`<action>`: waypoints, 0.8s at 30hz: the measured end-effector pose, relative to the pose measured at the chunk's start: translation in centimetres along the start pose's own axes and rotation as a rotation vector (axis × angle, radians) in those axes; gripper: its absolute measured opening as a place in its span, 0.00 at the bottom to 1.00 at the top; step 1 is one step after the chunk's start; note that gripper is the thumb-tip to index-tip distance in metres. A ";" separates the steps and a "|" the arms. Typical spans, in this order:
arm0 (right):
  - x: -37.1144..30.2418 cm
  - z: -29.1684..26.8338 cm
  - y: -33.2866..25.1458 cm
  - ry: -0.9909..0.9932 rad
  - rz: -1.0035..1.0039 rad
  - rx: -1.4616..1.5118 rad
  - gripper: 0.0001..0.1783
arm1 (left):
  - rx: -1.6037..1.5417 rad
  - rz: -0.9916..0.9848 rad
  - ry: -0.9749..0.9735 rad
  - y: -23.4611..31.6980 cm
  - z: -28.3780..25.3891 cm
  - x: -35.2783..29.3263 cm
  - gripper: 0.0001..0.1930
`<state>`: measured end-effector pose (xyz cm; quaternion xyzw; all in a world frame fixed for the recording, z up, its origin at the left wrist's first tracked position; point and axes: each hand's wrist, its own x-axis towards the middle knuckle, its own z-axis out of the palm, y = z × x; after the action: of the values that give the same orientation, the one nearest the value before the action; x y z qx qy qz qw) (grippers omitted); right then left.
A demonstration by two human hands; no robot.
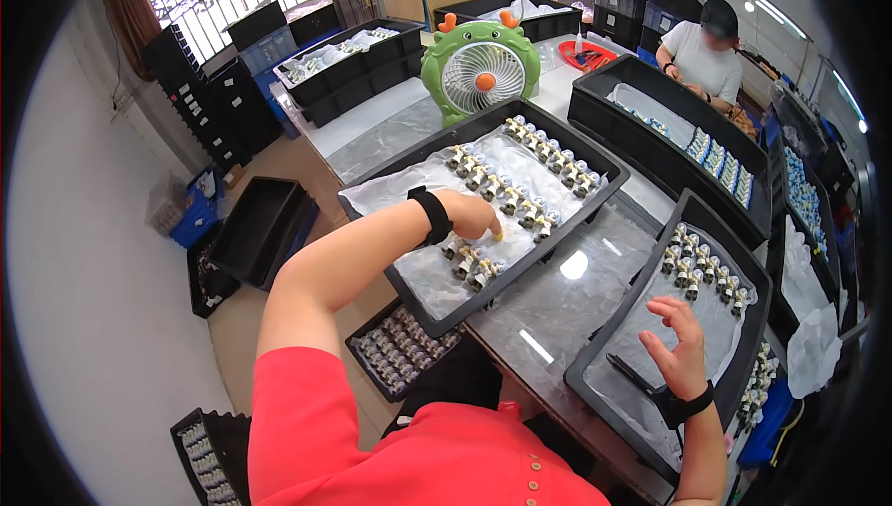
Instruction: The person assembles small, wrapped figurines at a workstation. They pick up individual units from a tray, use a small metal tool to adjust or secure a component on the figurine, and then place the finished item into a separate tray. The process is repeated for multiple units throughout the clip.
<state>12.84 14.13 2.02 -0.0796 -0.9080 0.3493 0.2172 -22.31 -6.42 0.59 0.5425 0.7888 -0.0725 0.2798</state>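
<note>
My left hand reaches down into the large black tray, lined with white sheeting, with its fingers bent together. At the fingertips shows a small yellow bit, too small to name. Around it stand rows of small figurines with clear round heads and dark bases. On the right, my right hand hangs over a second black tray, fingers apart and holding nothing. Several similar figurines stand at that tray's far end. A slim black bar lies beside my right wrist; whether it joins the wrist strap I cannot tell.
A green cartoon-shaped fan stands behind the large tray. At the far right a person works beside another long tray. More figurines fill a tray below the table's left edge. Black crates sit on the floor.
</note>
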 end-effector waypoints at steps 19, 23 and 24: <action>-0.4 -0.2 0.7 -0.087 0.031 0.004 0.15 | -0.169 -0.026 0.116 1.2 -1.4 -1.8 0.28; -0.2 -0.1 1.6 -0.098 0.035 0.022 0.15 | -0.455 0.153 0.470 5.2 -2.0 -3.0 0.17; -0.3 0.0 2.2 -0.094 0.032 0.023 0.15 | -0.626 0.300 0.617 5.7 -0.7 -1.7 0.17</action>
<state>13.11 15.69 0.49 -0.0752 -0.9117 0.3667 0.1695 -17.04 -5.19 3.15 0.5361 0.7319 0.3753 0.1898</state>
